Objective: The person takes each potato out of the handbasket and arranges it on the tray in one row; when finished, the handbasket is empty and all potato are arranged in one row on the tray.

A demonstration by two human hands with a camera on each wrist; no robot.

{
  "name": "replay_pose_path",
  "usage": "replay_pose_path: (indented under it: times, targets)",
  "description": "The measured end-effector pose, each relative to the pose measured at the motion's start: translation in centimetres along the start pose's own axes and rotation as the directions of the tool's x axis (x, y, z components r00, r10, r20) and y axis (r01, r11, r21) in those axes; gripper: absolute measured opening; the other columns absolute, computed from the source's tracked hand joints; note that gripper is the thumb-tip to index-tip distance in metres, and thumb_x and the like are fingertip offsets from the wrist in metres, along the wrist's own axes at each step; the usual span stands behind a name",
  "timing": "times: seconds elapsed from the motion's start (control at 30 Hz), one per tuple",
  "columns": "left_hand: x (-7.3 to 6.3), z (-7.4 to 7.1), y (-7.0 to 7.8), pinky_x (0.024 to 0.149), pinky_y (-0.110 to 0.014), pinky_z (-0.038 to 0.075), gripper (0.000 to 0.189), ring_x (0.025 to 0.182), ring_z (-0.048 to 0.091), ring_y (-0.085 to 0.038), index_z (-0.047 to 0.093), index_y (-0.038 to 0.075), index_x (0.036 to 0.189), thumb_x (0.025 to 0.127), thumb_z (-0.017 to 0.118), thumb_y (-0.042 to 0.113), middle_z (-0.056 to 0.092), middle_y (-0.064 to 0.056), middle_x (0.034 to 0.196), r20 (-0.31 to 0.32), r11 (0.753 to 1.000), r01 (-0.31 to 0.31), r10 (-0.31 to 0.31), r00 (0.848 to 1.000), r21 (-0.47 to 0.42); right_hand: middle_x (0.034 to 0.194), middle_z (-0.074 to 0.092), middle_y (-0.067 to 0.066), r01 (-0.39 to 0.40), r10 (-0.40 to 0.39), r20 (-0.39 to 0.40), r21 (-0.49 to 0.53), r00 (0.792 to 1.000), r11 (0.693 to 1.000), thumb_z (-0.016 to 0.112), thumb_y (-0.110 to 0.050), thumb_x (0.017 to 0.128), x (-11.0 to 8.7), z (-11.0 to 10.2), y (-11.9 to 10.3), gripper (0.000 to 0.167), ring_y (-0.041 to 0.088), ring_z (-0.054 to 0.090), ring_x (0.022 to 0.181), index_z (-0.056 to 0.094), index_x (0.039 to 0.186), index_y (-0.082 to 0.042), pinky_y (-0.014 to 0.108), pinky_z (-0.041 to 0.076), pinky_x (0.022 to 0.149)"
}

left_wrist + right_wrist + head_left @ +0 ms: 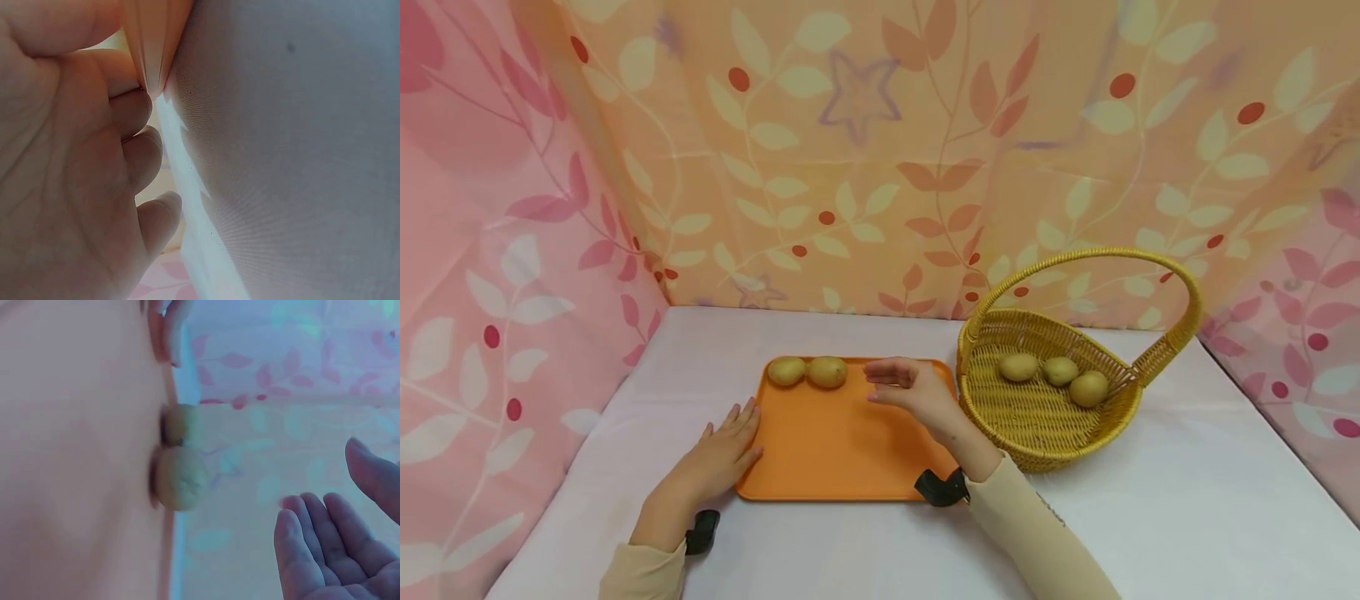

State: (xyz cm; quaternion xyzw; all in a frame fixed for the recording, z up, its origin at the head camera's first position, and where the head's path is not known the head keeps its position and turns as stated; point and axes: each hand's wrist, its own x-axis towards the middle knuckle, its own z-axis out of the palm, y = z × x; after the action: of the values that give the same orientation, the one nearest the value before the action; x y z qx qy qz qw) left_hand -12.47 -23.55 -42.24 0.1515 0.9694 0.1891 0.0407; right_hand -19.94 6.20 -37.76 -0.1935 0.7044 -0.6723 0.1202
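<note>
Two potatoes lie side by side at the far left corner of the orange tray [835,450]: a left potato [787,371] and a right potato [827,372]. My left hand [718,454] rests at the tray's left edge, fingers and thumb against its rim; the left wrist view shows the fingertips at the tray's side [156,44]. Over the tray's right half hovers my right hand [917,396], fingers extended, thumb apart, nothing between them. In the right wrist view the nearer potato [181,478] sits well away from the right hand [337,550].
A yellow wicker basket [1022,421] with a tall arched handle stands right of the tray, close to its edge. Inside it lie three potatoes [1018,367]. White cloth [1210,500] covers the table, and a floral curtain [880,167] hangs behind.
</note>
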Motion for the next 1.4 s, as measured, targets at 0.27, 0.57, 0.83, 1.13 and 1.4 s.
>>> replay_pose_path:
  times: [0.27, 0.57, 0.83, 1.13, 1.4]
  targets:
    - [0.0, 0.0, -0.1, 0.102, -0.069, 0.014, 0.058, 0.135, 0.021, -0.047, 0.032, -0.012, 0.140, 0.096, 0.052, 0.019, 0.026, -0.027, 0.148, 0.005, 1.000, 0.005, -0.004, 1.000, -0.009, 0.118, 0.062, 0.020, 0.038, -0.038, -0.019, -0.038, 0.999, 0.999, 0.068, 0.003, 0.082, -3.1, -4.3, -2.4, 0.039, 0.024, 0.062, 0.106, 0.058, 0.119, 0.010, 0.032, 0.052, 0.086]
    - [0.1, -0.1, 0.0, 0.102, -0.069, 0.014, 0.057, 0.136, 0.020, -0.047, 0.031, -0.012, 0.141, 0.096, 0.052, 0.019, 0.025, -0.027, 0.148, 0.008, 1.000, -0.001, 0.001, 1.000, -0.010, 0.109, 0.068, 0.007, 0.081, -0.092, -0.067, -0.152, 0.994, 0.985, 0.068, 0.000, 0.084, -5.8, -11.0, -3.9, 0.036, 0.015, 0.065, 0.100, 0.058, 0.116, 0.014, 0.026, 0.052, 0.082]
    - [0.1, -0.2, 0.1, 0.102, -0.069, 0.015, 0.058, 0.135, 0.021, -0.047, 0.031, -0.012, 0.141, 0.096, 0.052, 0.018, 0.026, -0.027, 0.148, 0.010, 1.000, 0.003, -0.003, 1.000, -0.013, 0.105, 0.068, -0.003, 0.037, -0.061, -0.103, -0.220, 0.993, 0.975, 0.066, -0.002, 0.087, -5.6, -16.2, -4.1, 0.034, 0.011, 0.065, 0.097, 0.057, 0.116, 0.013, 0.019, 0.050, 0.081]
    - [0.0, -0.2, -0.1, 0.102, -0.069, 0.014, 0.058, 0.135, 0.021, -0.047, 0.031, -0.012, 0.141, 0.096, 0.052, 0.018, 0.026, -0.027, 0.148, 0.008, 1.000, 0.002, -0.002, 1.000, -0.018, 0.108, 0.068, -0.002, -0.061, 0.020, -0.128, -0.328, 0.992, 0.943, 0.064, -0.014, 0.091, -3.7, -20.0, -3.0, 0.043, 0.003, 0.062, 0.096, 0.053, 0.122, 0.013, 0.017, 0.048, 0.083]
    - [0.0, 0.0, -0.2, 0.102, -0.069, 0.014, 0.058, 0.136, 0.020, -0.047, 0.030, -0.012, 0.141, 0.097, 0.051, 0.018, 0.025, -0.028, 0.148, 0.015, 1.000, 0.000, 0.001, 1.000, -0.028, 0.114, 0.066, 0.010, -0.112, 0.068, -0.133, -0.355, 0.989, 0.928, 0.063, -0.013, 0.092, -2.2, -21.8, -1.6, 0.045, 0.000, 0.062, 0.093, 0.051, 0.124, 0.017, 0.023, 0.051, 0.084]
